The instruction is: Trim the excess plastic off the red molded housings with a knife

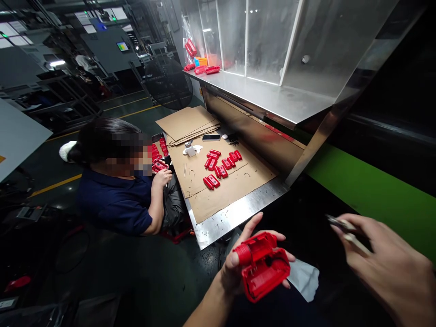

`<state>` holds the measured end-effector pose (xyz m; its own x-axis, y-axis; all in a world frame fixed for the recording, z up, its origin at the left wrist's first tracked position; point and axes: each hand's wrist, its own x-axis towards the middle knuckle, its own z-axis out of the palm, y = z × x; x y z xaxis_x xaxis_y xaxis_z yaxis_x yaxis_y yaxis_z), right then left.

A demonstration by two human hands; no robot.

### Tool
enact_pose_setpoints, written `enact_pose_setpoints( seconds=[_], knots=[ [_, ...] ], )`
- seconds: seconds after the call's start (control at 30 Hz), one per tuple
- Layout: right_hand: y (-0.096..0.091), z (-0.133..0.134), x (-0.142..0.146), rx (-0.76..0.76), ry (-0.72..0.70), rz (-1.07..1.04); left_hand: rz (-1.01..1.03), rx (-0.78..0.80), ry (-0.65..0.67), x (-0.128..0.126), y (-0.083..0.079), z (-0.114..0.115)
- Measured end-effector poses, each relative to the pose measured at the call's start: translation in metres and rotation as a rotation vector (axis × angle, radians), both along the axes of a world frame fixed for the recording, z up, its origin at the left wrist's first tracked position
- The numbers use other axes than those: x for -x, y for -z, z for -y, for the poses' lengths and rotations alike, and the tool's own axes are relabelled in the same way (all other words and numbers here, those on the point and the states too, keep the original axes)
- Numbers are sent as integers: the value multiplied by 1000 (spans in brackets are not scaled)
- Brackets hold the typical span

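Note:
My left hand (231, 268) grips a red plastic housing (264, 272), its fingers wrapped behind it. The housing's hollow inside faces me, with a ribbed round end by my thumb and a dark thin line, perhaps a cord or seal, along one edge. To the right, my right hand (384, 263) is closed around small pliers (354, 236) with pale handles and a dark metal tip. The tip points left, apart from the housing. Below the left hand, a white cloth or paper (304, 279) shows partly.
A cardboard-covered table (235, 195) with a metal edge carries several red housings (221, 171), a phone (211, 137), a small dispenser bottle (190, 149) and stacked cardboard (187, 125). A metal shelf (259, 88) overhangs it. At left, a seated co-worker (116, 195) handles red parts.

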<state>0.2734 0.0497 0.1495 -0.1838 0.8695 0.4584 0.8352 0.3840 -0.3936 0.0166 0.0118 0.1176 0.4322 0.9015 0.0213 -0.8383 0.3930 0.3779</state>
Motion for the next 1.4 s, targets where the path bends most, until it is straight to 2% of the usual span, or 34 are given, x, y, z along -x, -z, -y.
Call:
enact_pose_setpoints(
  seconds=[0.03,0.1,0.2,0.27,0.4,0.53,0.67,0.83,1.4],
  knots=[
    [9,-3,-10,31,8,129,24,26,-17,2,0,-1],
    [25,-5,-21,54,57,256,62,87,-39,4,-1,-3],
    [32,0,-13,96,98,157,91,173,-34,7,-1,-5],
    [22,4,1,127,5,64,99,203,-20,7,-1,-7],
    [-8,3,31,107,-290,-9,120,241,1,5,-1,-9],
    [-34,-6,56,-67,-571,115,142,285,9,2,-6,-10],
    [-49,-12,78,-201,-687,213,156,318,-50,-2,-14,-10],
    [-50,-11,90,-247,-708,272,177,318,-37,-4,-18,-7],
    [-45,-9,95,-265,-720,262,191,327,-46,-6,-15,-4]
  ],
)
